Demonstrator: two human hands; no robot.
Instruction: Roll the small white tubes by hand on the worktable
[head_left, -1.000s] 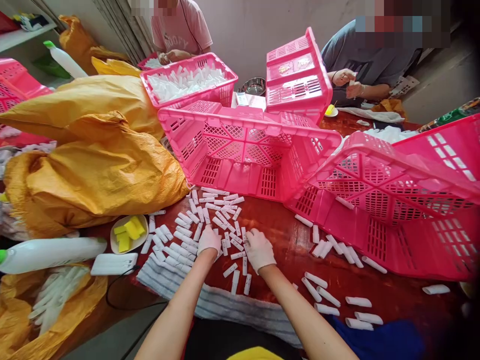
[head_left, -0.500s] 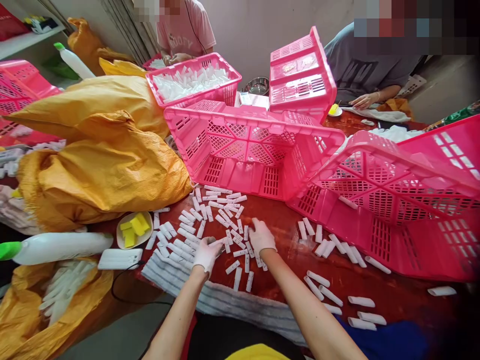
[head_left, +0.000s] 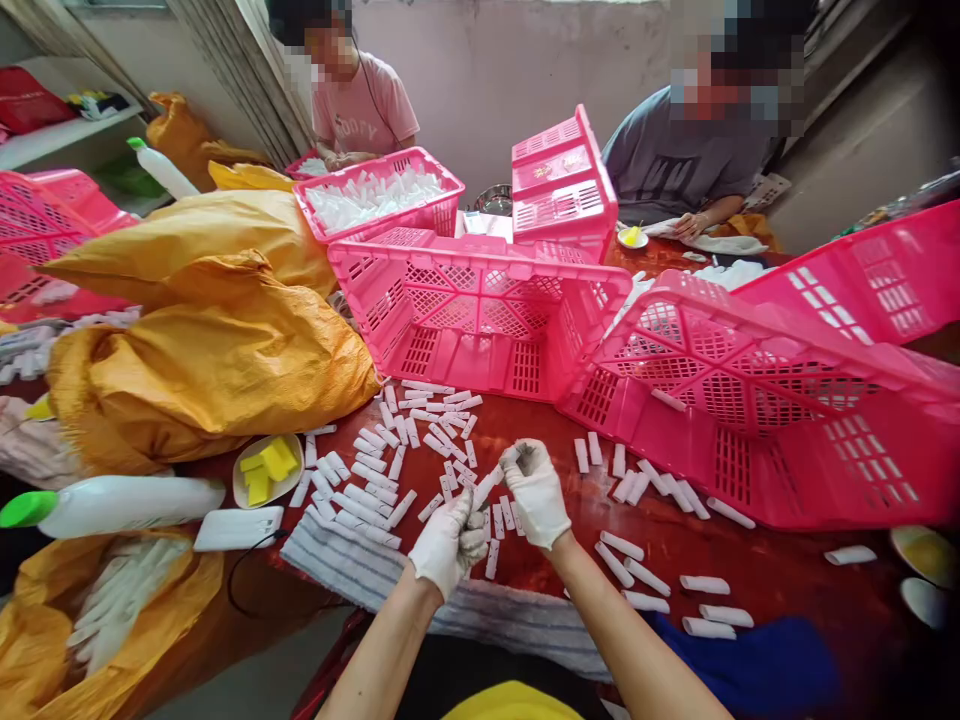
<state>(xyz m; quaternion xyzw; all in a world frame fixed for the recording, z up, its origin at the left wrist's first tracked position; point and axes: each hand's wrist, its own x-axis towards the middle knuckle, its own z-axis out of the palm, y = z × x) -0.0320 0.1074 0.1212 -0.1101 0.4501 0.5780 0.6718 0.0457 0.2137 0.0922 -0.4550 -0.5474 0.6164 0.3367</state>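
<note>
Just beyond the striped towel (head_left: 517,615), a white roll (head_left: 489,487) sits tilted between the person's two gloved hands, above the table. The left hand (head_left: 448,542), at the towel's far edge, has thumb and fingers closed on the roll's lower end. The right hand (head_left: 537,493), farther beyond the towel, has its fingers curled closed at the upper end; whether they pinch it or only touch cannot be told. A light hold near the ends should avoid flattening the roll, with the wrists kept clear of the loose rolls (head_left: 367,500) behind the towel.
</note>
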